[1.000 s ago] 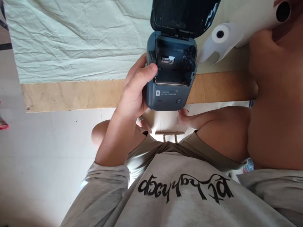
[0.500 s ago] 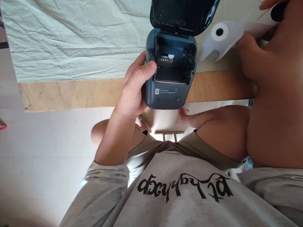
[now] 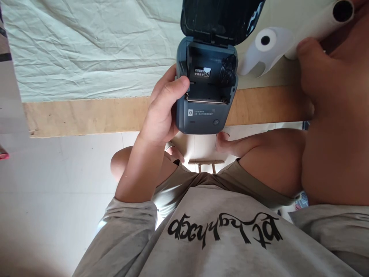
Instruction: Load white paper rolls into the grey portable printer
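My left hand [image 3: 164, 104] grips a dark blue label printer [image 3: 206, 117] by its left side, with the thumb over the rim. The printer's black lid [image 3: 219, 19] is flipped up, and its inner bay shows a small white printed sticker but no roll. To the right stands a white paper roll [image 3: 268, 50] with a dark core hole and a loose curved end. Beside it a taller white tube [image 3: 314, 29] with a dark round opening leans toward the upper right. My right hand [image 3: 319, 73] is close against that tube; its thumb shows, while its fingers are hidden.
A pale green cloth [image 3: 95, 50] with creases covers the table. Its wooden front edge [image 3: 86, 117] runs across below the printer. Under the table are my legs, the pale tiled floor [image 3: 57, 165] and a small wooden rung piece [image 3: 206, 162].
My right hand has shifted down and right along the white tube; its fingertips, seen above the tube before, are out of sight. The printer has barely moved in my left hand.
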The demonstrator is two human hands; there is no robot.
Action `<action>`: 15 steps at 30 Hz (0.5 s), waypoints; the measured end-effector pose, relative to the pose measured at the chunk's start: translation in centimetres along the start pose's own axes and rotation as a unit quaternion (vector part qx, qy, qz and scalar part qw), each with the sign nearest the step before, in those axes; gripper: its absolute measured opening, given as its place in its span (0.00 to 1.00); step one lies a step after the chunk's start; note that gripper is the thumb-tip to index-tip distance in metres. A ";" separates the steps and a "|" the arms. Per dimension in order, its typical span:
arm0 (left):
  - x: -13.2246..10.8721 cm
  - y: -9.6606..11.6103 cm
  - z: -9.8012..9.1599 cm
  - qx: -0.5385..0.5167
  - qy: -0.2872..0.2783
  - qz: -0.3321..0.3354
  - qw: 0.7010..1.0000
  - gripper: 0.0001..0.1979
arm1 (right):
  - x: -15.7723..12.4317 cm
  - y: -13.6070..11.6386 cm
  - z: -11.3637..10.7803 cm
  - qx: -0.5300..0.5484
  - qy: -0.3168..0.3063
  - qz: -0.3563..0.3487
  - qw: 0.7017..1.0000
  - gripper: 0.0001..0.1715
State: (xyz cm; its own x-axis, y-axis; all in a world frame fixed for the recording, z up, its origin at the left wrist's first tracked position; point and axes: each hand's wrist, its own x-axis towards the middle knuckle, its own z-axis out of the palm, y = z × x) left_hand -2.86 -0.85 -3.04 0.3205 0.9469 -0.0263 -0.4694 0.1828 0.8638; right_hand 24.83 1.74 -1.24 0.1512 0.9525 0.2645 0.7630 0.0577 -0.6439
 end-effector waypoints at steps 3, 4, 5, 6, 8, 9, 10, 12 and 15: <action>0.1 -0.1 -0.3 0.009 -0.013 0.003 1.000 0.16 | -0.1 0.0 0.1 -0.013 -0.015 -0.011 1.000 0.39; 0.1 -0.1 -0.3 0.007 -0.012 0.000 1.000 0.15 | 0.0 0.0 0.1 -0.026 -0.021 -0.006 0.999 0.39; 0.1 0.0 -0.3 0.004 -0.010 -0.002 1.000 0.15 | 0.1 -0.2 0.2 -0.041 -0.023 0.003 0.999 0.38; 0.1 0.0 -0.2 0.002 -0.007 -0.004 1.000 0.14 | 0.2 -0.4 0.2 -0.057 -0.022 0.013 0.998 0.36; 0.1 0.1 -0.1 -0.002 -0.002 -0.006 1.000 0.12 | 0.4 -0.8 0.3 -0.091 -0.020 0.032 0.995 0.33; 0.0 0.2 0.0 -0.004 0.000 -0.008 1.000 0.12 | 0.5 -1.1 0.4 -0.104 -0.020 0.041 0.994 0.32; 0.0 0.2 0.1 -0.006 0.000 -0.012 1.000 0.12 | 0.6 -1.3 0.4 -0.115 -0.021 0.047 0.992 0.31; -0.1 0.3 0.2 -0.013 0.000 -0.012 1.000 0.12 | 0.7 -1.7 0.4 -0.135 -0.018 0.056 0.989 0.32; -0.2 0.4 0.4 -0.019 0.000 -0.003 1.000 0.12 | 0.8 -2.0 0.4 -0.157 -0.007 0.063 0.986 0.40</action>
State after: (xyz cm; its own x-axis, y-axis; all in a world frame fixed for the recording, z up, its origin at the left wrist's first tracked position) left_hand -2.75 -1.11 -2.48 0.3229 0.9459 -0.0322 -0.4979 0.1987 0.8442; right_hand 23.15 2.48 -0.01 0.2500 0.9503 0.1853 0.8957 -0.1543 -0.4170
